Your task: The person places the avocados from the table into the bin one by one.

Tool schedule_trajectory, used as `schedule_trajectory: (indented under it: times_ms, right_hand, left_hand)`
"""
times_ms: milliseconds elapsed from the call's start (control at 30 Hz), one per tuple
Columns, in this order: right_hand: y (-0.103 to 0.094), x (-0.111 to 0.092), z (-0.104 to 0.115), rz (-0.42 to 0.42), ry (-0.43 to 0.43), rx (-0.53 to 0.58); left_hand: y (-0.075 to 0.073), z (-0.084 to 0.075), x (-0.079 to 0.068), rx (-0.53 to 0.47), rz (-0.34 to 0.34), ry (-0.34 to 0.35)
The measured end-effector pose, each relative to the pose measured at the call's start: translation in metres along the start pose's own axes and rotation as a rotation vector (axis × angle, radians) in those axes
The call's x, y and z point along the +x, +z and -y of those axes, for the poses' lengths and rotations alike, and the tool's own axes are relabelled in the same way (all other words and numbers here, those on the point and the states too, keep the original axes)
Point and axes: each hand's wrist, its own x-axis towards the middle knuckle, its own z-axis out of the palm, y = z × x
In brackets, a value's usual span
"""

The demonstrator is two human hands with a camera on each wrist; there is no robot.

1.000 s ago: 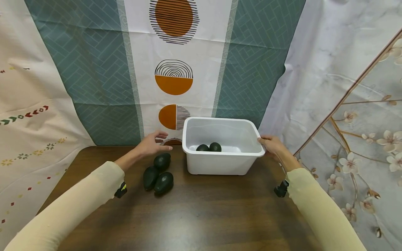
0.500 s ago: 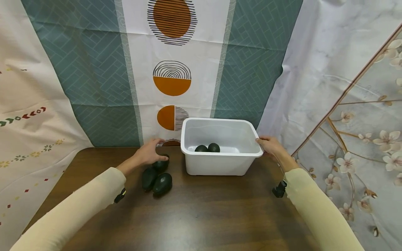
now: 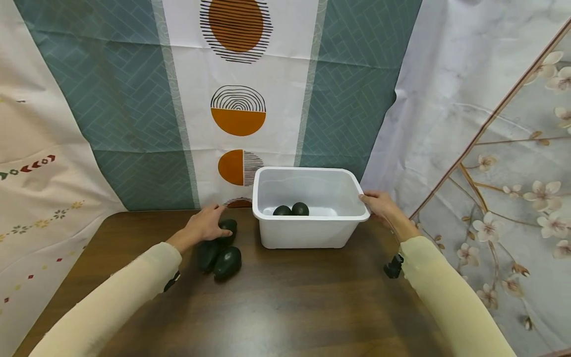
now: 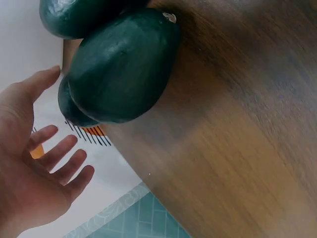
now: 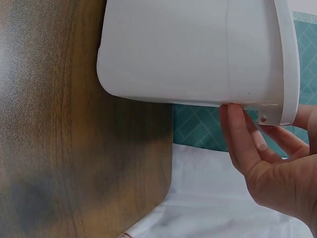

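Note:
Three dark green avocados lie grouped on the table left of a white plastic bin. My left hand is over the rearmost avocado, thumb and fingers spread on either side of it. In the left wrist view, that hand's fingers are loosely bent with nothing between them, beside a near avocado. My right hand grips the bin's right end, thumb over the rim and fingers against the outer wall below. Inside the bin, two avocados show at the left.
The brown wooden table reaches back to a hanging cloth with teal panels and orange circles. A flowered white cloth hangs along the right side, and a cream cloth along the left.
My left hand has come down from above and behind the loose avocados to the rearmost one. My right hand stays on the bin. The head view has shifted slightly.

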Motion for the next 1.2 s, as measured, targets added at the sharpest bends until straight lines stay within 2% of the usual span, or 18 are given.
schedule_trajectory:
  times_ms: [233, 433, 767, 933, 1200]
  right_hand:
    - [0.001, 0.001, 0.001, 0.000, 0.007, -0.017]
    - [0.001, 0.002, 0.001, -0.002, 0.001, -0.021]
    - [0.002, 0.000, 0.002, 0.017, -0.012, 0.018]
    - [0.004, 0.002, 0.003, 0.019, -0.028, 0.015]
    - [0.003, 0.001, 0.001, -0.003, -0.059, -0.087]
  left_hand:
    - [0.006, 0.000, 0.006, 0.006, 0.085, -0.009]
    - [0.012, 0.002, 0.012, -0.035, 0.123, -0.015]
    - [0.004, -0.004, 0.016, -0.062, 0.176, -0.035]
    - [0.005, -0.003, 0.016, -0.055, 0.169, -0.055]
    - [0.006, -0.009, 0.012, -0.045, 0.145, -0.047]
